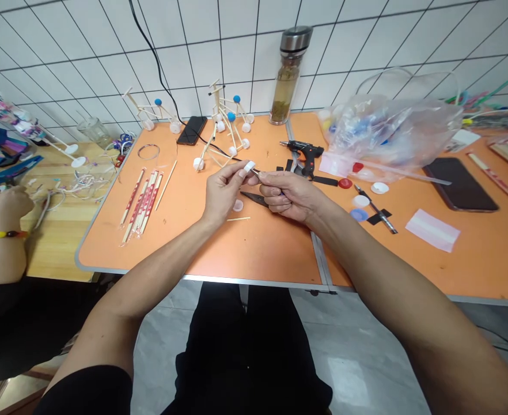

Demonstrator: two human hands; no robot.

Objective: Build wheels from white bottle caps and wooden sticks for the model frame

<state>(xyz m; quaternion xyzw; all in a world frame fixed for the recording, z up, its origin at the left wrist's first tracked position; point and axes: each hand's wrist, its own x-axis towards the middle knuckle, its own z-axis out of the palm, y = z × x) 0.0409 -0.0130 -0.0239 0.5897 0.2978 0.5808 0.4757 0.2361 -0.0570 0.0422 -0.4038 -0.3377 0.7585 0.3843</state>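
My left hand (224,190) pinches a small white bottle cap (249,167) between thumb and fingers above the orange table (254,253). My right hand (291,195) is closed round a thin metal tool whose tip (256,171) touches the cap. Black scissors (254,199) lie on the table just under my hands. Beside them are another white cap (238,205) and a short wooden stick (238,219).
Wrapped chopsticks (141,203) lie at left. Stick-and-cap models (226,129), a phone (192,130), a glue gun (303,154), a bottle (289,75), a plastic bag (387,132), loose caps (361,202) and a craft knife (377,211) surround me. Another person's hand (3,208) rests at far left.
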